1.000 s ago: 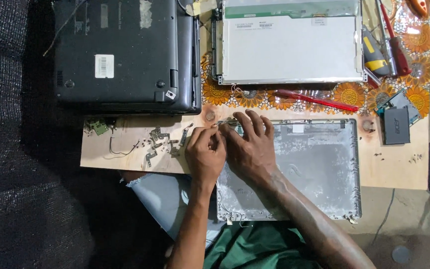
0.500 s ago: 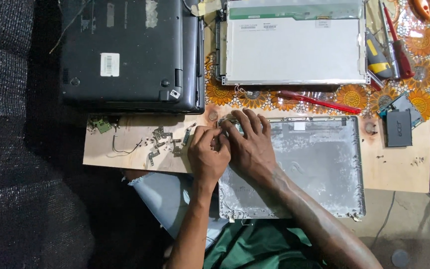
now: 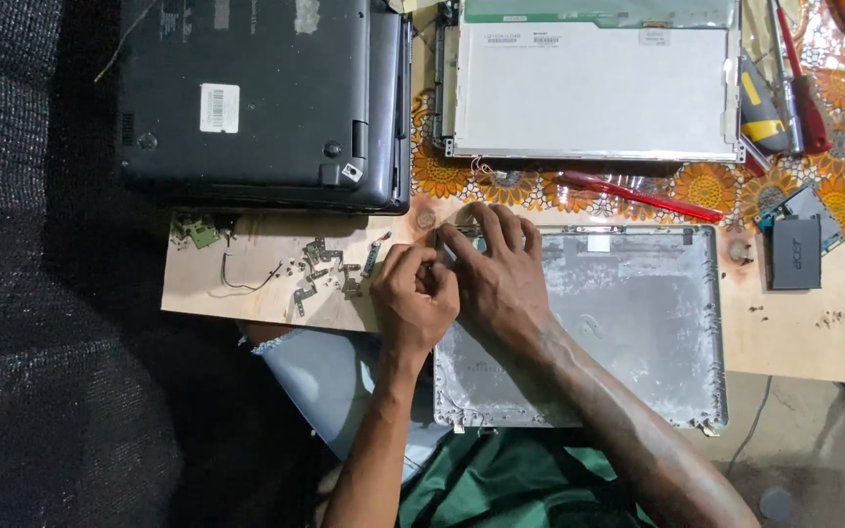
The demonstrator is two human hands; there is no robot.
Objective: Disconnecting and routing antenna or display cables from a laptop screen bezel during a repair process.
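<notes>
Grey lid lies flat at centre frame; right hand spreads over its upper-left corner to steady it, while left hand pinches something small (hidden).

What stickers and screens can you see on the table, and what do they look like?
White sticker: rectangular, with dark bars, on the upturned black laptop, top left.
Screen panel: big pale grey rectangle in a metal frame, top middle, above the hands.
Small labels: thin white strips near the panel's top edge.
</notes>
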